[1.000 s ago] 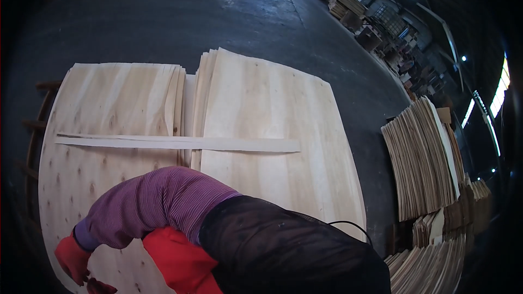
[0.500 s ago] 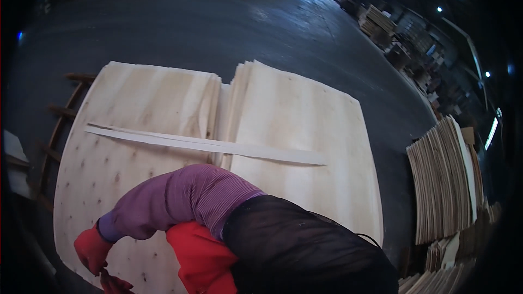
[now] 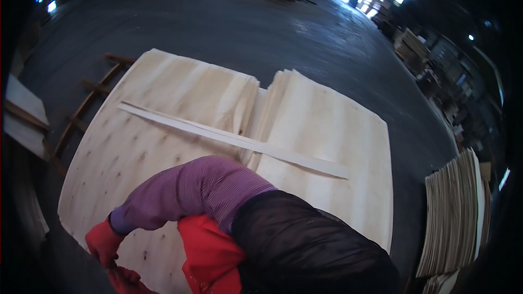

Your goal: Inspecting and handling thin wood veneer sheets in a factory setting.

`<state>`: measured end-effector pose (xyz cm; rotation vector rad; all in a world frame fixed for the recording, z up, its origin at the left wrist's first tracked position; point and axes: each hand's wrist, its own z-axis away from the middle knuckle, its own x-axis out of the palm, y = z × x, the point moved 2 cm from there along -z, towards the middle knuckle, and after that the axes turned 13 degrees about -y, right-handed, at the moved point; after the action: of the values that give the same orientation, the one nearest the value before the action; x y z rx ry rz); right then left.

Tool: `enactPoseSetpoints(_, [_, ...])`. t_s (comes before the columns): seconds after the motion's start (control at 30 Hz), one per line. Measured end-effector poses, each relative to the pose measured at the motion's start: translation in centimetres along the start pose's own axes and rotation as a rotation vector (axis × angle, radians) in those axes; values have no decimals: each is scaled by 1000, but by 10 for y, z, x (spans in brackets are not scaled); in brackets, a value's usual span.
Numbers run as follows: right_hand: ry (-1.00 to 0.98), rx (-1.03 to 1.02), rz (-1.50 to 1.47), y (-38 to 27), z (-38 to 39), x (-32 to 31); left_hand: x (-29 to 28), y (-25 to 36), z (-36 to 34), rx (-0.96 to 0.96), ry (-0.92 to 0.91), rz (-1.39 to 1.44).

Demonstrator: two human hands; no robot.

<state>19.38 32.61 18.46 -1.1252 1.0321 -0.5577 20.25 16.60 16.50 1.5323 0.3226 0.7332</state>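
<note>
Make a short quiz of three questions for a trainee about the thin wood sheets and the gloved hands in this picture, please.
1. True or false: the long narrow pale wood strip lies across both stacks of thin pale wood sheets.
2. What colour are the gloves? A red, B blue, C white.
3. Fill in: the left gloved hand is at the ____ edge of the left stack.

Key: 1 true. 2 A. 3 near (the edge closest to the person); the right gloved hand is just below it, and neither grip can be judged.
</note>
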Motion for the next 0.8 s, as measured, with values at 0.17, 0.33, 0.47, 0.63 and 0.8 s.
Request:
enactPoseSetpoints(0.17, [57, 6, 5, -14, -3, 3, -32, -9, 9, 10, 64, 81])
enactPoseSetpoints(0.33, [19, 36, -318, -38, -13, 4, -46, 12, 26, 171, -82, 15])
enactPoseSetpoints(0.47, [-17, 66, -393, -47, -11, 5, -42, 17, 32, 149, -78, 60])
enactPoseSetpoints(0.63, [-45, 8, -428, -46, -20, 13, -40, 16, 37, 210, 17, 40])
enactPoseSetpoints(0.8, [1, -109, -421, -51, -30, 13, -43, 22, 38, 275, 115, 30])
